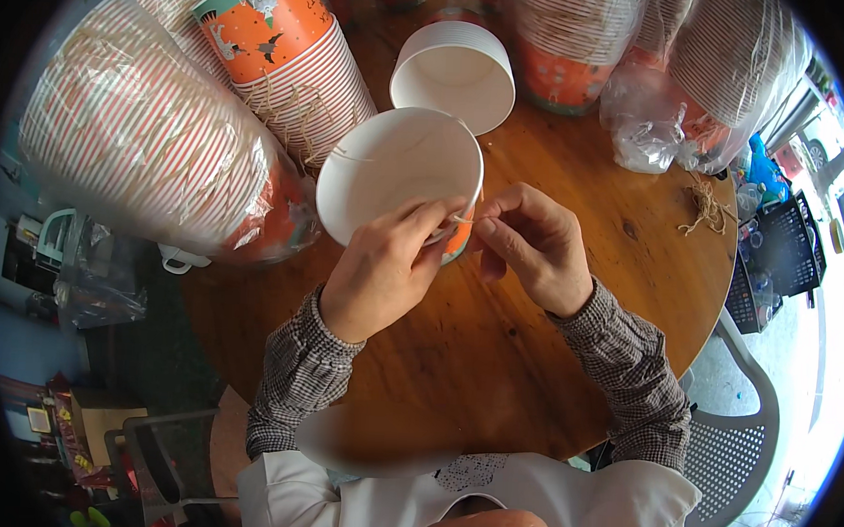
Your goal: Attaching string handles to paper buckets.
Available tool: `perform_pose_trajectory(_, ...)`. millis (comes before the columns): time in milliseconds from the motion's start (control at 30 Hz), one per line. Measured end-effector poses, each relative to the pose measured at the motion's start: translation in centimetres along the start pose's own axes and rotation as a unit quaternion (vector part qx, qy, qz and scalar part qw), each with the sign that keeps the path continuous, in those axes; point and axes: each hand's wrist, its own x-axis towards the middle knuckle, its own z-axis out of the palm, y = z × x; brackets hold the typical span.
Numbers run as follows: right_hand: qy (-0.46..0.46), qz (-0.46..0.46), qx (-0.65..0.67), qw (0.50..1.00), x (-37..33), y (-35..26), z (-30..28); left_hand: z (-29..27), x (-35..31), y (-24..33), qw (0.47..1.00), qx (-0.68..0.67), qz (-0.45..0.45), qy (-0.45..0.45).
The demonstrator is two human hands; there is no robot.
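A large paper bucket, white inside and orange outside, lies tilted on the table with its mouth toward me. My left hand is at the bucket's near right rim, fingers closed on the rim and a thin piece of twine. Just to the right, my right hand pinches the twine's other end between thumb and forefinger. A strand of the twine also shows inside the far left rim. The left fingertips are partly hidden behind the rim.
A second white bucket stands behind. Nested bucket stacks in clear plastic crowd the left, with more stacks at the back right. Loose twine lies near the right edge of the round wooden table. A grey chair stands right.
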Motion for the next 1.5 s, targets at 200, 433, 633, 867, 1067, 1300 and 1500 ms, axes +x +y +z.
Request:
perform_pose_trajectory(200, 0.017, -0.045, -0.014, 0.999, -1.0, 0.7, -0.8, -0.7, 0.7, 0.8, 0.998, -0.022, 0.060, 0.028)
perform_pose_trajectory(433, -0.001, -0.062, -0.030, 0.998, -1.5, 0.4, -0.2, 1.2, 0.4, 1.1, 0.991, 0.026, 0.088, 0.096)
perform_pose_trajectory(633, -0.016, -0.055, -0.024, 0.998, -1.4, 0.5, -0.3, 1.8, 0.2, 1.3, 0.990, 0.031, 0.081, 0.110)
perform_pose_trajectory(867, 0.017, -0.056, -0.043, 0.997, -1.4, 0.4, -0.3, 1.8, 0.1, 1.5, 0.984, 0.081, 0.112, 0.115)
perform_pose_trajectory(1067, 0.023, -0.060, -0.060, 0.996, -1.1, 0.7, -0.5, 1.9, 0.1, 1.5, 0.984, 0.092, 0.107, 0.110)
perform_pose_trajectory(1300, 0.004, 0.047, 0.032, 0.998, -0.9, 0.6, -1.1, 2.5, 0.3, 1.1, 0.981, 0.102, 0.116, 0.120)
perform_pose_trajectory(1500, 0.089, 0.074, 0.094, 0.989, -0.4, 4.8, -2.1, 2.2, 0.3, 0.7, 0.979, 0.185, 0.050, 0.063)
